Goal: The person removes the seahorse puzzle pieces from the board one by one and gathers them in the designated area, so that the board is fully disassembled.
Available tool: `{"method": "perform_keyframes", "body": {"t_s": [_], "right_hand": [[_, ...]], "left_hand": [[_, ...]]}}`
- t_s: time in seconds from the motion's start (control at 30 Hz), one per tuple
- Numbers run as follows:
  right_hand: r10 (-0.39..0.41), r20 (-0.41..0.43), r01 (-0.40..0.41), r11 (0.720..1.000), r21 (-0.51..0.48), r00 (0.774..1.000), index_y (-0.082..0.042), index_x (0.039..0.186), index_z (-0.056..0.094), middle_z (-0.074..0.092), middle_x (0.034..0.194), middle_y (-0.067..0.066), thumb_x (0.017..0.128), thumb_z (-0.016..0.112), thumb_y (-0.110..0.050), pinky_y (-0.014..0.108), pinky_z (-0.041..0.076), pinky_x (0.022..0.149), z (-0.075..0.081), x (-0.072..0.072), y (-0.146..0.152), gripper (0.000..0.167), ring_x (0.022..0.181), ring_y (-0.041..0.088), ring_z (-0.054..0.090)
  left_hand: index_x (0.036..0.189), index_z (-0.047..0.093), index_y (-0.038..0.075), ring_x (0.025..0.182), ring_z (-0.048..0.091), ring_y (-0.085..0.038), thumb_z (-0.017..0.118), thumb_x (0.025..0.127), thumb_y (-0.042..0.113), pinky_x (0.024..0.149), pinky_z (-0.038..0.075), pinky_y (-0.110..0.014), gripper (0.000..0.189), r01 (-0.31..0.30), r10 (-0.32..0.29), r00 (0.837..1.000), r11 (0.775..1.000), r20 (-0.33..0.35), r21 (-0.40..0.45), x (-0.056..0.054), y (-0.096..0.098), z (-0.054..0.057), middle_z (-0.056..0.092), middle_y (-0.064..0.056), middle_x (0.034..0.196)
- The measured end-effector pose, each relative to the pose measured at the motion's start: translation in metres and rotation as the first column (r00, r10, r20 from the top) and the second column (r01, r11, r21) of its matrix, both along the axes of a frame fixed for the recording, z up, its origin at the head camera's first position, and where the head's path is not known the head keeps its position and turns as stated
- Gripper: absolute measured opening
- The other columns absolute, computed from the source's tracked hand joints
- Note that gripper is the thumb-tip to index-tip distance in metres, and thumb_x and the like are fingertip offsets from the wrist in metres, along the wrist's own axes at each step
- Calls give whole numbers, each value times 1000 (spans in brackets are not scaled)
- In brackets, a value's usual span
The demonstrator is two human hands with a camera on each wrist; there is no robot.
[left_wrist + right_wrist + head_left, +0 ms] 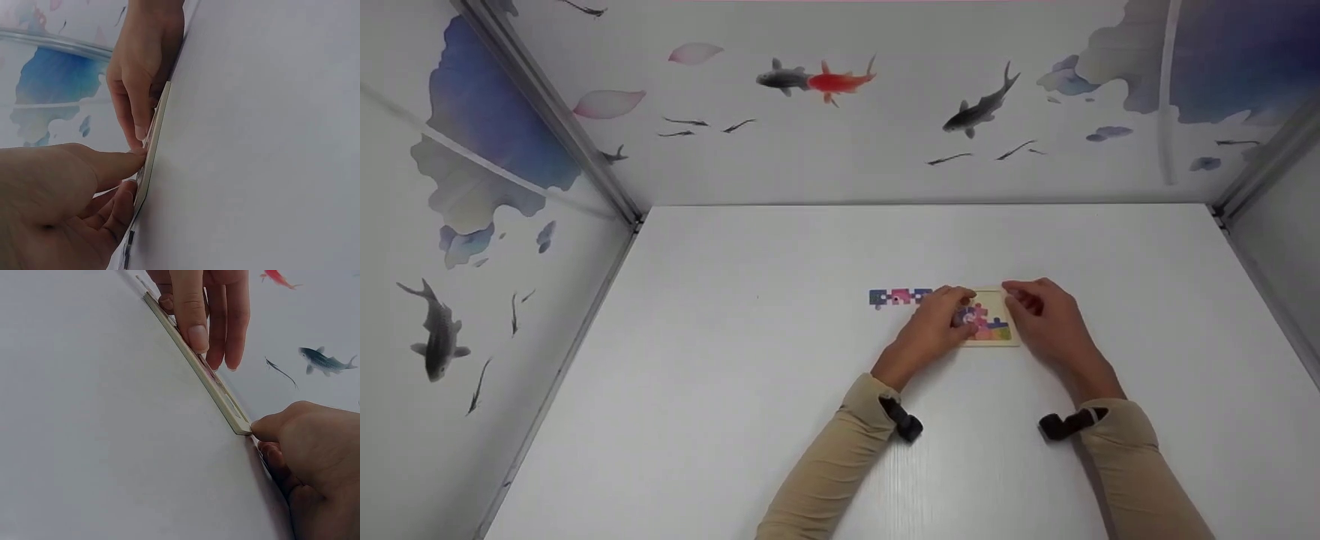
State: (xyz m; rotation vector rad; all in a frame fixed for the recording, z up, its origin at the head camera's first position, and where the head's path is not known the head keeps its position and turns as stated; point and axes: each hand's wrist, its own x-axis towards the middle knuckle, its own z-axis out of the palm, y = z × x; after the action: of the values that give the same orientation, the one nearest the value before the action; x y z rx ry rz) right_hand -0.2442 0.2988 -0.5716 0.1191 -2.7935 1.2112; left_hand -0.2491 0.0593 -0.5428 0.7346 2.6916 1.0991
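A small wooden puzzle tray (991, 344) lies on the table, its lower part filled with colourful jigsaw pieces (979, 327) and its pale base bare at the upper right. My left hand (934, 321) lies over the tray's left side, hiding that edge. Its straight thumb presses down on the pieces, with the fingers spread beyond it, as the right wrist view shows. At the tray's right edge, my right hand (1048, 319) holds the rim, thumb against the corner and fingers bent. Edge-on, the tray (211, 385) sits flat between both hands.
Left of the tray, loose jigsaw pieces (899, 297) lie in a row, the nearest partly behind my left hand. The white table (735, 360) meets a back wall (885, 165) printed with fish and a similar left wall (510, 262).
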Motion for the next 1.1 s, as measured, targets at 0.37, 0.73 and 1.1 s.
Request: {"method": "perform_keyframes", "body": {"t_s": [0.37, 0.73, 1.1], "right_hand": [[-3, -13, 3, 1000, -2, 1000, -14, 145, 70, 63, 112, 8, 112, 61, -31, 17, 46, 77, 0, 1, 1, 38, 96, 20, 56], [-25, -31, 25, 1000, -11, 999, -15, 141, 73, 64, 109, 7, 110, 65, -27, 17, 46, 76, -1, 2, 1, 34, 93, 19, 56], [-27, -17, 27, 1000, -3, 999, -16, 143, 72, 64, 110, 8, 110, 63, -27, 18, 46, 77, 1, 2, -2, 35, 95, 19, 55]], "left_hand": [[148, 62, 17, 113, 59, -8, 73, 106, 20, 104, 53, -19, 43, 0, 0, 1000, 1000, -21, 2, 1, 3, -4, 66, -1, 136], [147, 62, 15, 106, 59, -7, 70, 107, 19, 96, 52, -18, 41, 40, -40, 999, 999, -33, 11, 2, 4, -5, 68, 0, 139], [138, 69, 16, 111, 64, -9, 70, 107, 17, 98, 54, -19, 31, 46, -45, 997, 999, -67, 10, 3, 2, -5, 70, 1, 131]]}}
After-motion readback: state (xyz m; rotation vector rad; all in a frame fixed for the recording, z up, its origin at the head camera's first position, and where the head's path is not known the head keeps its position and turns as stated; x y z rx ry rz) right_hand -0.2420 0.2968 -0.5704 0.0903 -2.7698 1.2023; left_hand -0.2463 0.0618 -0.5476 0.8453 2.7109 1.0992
